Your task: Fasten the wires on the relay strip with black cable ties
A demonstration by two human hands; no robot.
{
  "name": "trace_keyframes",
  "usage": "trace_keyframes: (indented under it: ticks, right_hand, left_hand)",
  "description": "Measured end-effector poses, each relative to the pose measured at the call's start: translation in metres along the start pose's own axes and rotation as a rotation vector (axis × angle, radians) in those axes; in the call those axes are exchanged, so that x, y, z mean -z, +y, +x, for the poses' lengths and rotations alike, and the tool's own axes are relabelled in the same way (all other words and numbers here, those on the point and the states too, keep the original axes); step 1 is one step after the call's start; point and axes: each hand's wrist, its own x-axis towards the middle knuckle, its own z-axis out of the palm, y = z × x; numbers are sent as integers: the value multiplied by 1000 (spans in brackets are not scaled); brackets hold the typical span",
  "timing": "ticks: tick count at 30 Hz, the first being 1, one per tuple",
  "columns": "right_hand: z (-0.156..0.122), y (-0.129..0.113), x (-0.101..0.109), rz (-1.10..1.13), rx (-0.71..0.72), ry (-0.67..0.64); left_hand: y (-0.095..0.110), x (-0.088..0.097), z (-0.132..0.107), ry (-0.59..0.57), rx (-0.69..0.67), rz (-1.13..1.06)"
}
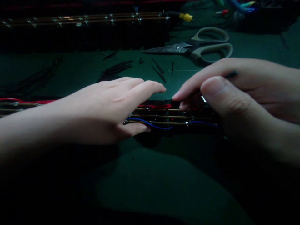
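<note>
A long, narrow wired strip point(161, 117) with brass-coloured rods, solder joints and red and blue wires lies across the table. My left hand point(110, 103) straddles it, thumb at its near edge and fingers reaching over the far side, the index finger stretched out. At the right, my right hand point(243, 97) is closed, thumb against the bent fingers, over the same strip. A thin dark stick-like thing point(232, 74) pokes out behind the thumb; its kind is too dark to tell. The right index fingertip comes down at the strip's far edge.
Scissors point(187, 48) lie beyond the hands on the green table point(152, 175). Several short thin black pieces point(117, 69) are scattered nearby. At the back stands a similar rodded strip point(86, 20) with a yellow connector point(186, 17). Coloured cables point(243, 7) sit at the back right.
</note>
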Motion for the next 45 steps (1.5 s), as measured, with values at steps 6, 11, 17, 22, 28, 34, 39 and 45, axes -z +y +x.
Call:
trace_keyframes:
  ticks: [6,11,17,22,28,34,39,45]
  right_hand:
    - [0,-3,2,43,72,14]
    - [2,-5,-1,54,46,17]
    - [-1,-15,-3,32,13,43]
    - [-3,-14,0,16,70,-9]
    - [2,-3,1,45,202,-118]
    - [-1,-6,2,93,202,-40]
    - [0,4,3,136,273,-21]
    - [-1,1,4,122,263,-19]
  left_hand:
    - [-3,-4,-1,-4,30,32]
    - [-2,-3,-1,-19,12,27]
    - [4,5,1,-96,6,67]
    - [2,1,1,-35,-52,54]
    - [-1,-4,0,-6,-86,84]
    - [-2,-5,1,16,-75,100]
    - [-2,-5,1,10,-78,103]
    - [-2,-5,0,13,-92,106]
